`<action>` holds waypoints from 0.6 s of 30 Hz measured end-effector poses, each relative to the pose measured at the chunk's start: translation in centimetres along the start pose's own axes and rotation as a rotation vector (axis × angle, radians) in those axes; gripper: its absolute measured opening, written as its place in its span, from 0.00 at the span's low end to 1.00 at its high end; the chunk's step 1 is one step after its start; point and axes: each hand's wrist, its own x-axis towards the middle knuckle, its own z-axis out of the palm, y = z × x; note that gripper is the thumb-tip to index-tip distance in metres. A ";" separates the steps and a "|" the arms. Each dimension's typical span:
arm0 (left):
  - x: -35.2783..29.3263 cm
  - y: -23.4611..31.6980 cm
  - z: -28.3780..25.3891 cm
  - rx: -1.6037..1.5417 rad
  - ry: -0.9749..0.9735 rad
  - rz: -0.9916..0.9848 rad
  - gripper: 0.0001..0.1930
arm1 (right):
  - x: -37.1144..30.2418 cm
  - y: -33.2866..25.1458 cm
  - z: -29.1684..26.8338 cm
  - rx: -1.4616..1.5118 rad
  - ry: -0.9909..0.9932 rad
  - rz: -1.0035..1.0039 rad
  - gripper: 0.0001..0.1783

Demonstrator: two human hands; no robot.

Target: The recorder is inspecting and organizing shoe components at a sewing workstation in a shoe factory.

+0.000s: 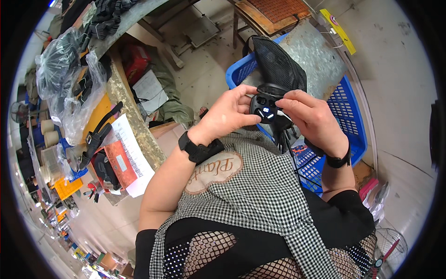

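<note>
Nearest is the checked apron [260,200], and each wrist wears a black band [202,149]. Above the apron's far edge, the left hand [222,115] grips the case [261,108], small and black with white lights, from its left side. The thumb presses low and the fingers bend around the upper part, probably so that the lit face points up to the eyes. The lid [272,89] is open on the far side. The right hand [312,116] has thumb and forefinger brought together at the case's right edge; I cannot tell whether they pinch something. This seems to leave the lights uncovered.

Just beyond is a blue basket [356,122], with a black mesh bag [278,60] at it, maybe placed there to be within reach. To the left, papers [135,156] lie on a table [132,116]. Farther off stands a wooden stool [254,17].
</note>
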 end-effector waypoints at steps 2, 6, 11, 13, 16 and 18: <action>0.1 0.0 0.2 -0.004 -0.008 -0.004 0.28 | -0.1 0.3 0.0 -0.020 -0.038 -0.033 0.13; 0.0 0.2 0.5 0.024 -0.009 -0.002 0.27 | -0.3 0.5 -0.1 -0.134 -0.126 -0.093 0.14; -0.1 0.1 0.5 0.016 -0.021 -0.015 0.28 | -0.2 0.4 -0.2 -0.250 -0.232 -0.107 0.14; -0.2 0.3 0.6 0.045 0.001 -0.032 0.27 | -0.1 0.4 0.0 -0.248 -0.223 -0.108 0.15; -0.1 0.0 0.5 0.034 0.002 -0.011 0.27 | -0.1 0.4 0.1 -0.230 -0.205 -0.115 0.15; -0.1 0.0 0.6 0.035 -0.002 -0.001 0.27 | -0.2 0.5 0.4 -0.233 -0.174 -0.142 0.13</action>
